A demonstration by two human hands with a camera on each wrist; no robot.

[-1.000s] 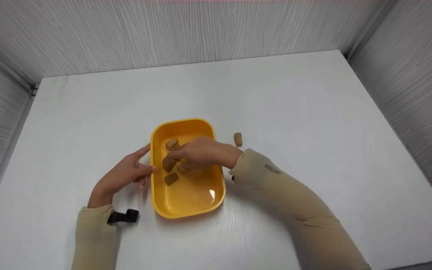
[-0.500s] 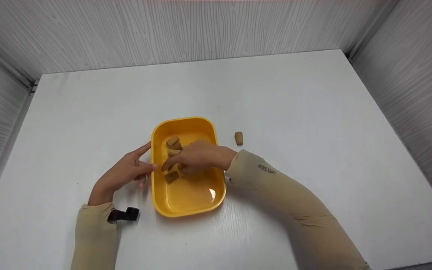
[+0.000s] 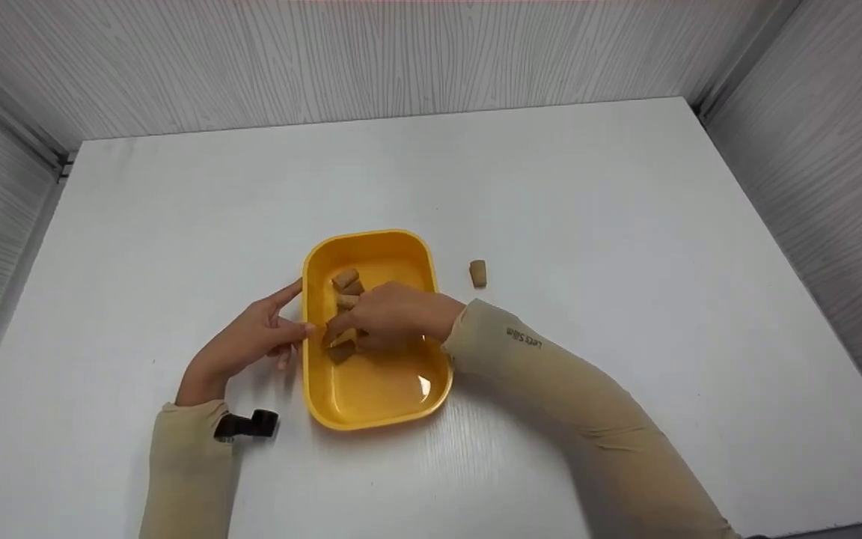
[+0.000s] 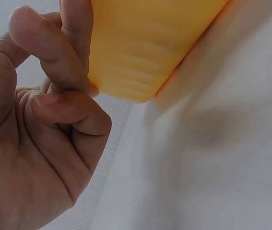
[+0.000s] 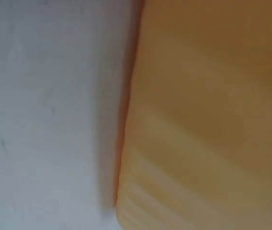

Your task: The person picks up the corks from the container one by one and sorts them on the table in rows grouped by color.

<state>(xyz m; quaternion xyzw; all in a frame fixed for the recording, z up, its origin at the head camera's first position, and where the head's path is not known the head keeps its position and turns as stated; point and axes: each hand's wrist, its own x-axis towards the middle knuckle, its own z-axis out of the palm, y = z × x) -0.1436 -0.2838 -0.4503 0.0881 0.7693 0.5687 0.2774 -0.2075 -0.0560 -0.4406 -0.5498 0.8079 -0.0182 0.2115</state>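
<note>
A yellow plastic tub (image 3: pixel 442 389) with rounded corners stands on the table. My left hand (image 3: pixel 248 344) grips its left rim, thumb over the edge and index finger along the outside. In the left wrist view, the other fingers of that hand curl close to the tub's outer wall (image 4: pixel 131 52). My right hand (image 3: pixel 393 311) reaches over the right rim, fingers bent down among several brown corks (image 3: pixel 345 278). One cork (image 3: pixel 341 352) lies right below its index fingertip. The thumb is hidden, so I cannot tell whether it pinches a cork.
Another cork (image 3: pixel 478 273) stands outside the tub, to its right on the white table (image 3: pixel 588 224). Grey wood-patterned panels (image 3: pixel 401 60) rise at the back and sides. A black wrist mount (image 3: pixel 248 425) sticks out from the left sleeve. The right wrist view shows the tub's outer wall (image 5: pixel 198 120).
My right hand has shifted slightly left and lower inside the tub, its index finger moving toward the nearest cork. A pale cork beside the hand has come into view. My left hand stays put.
</note>
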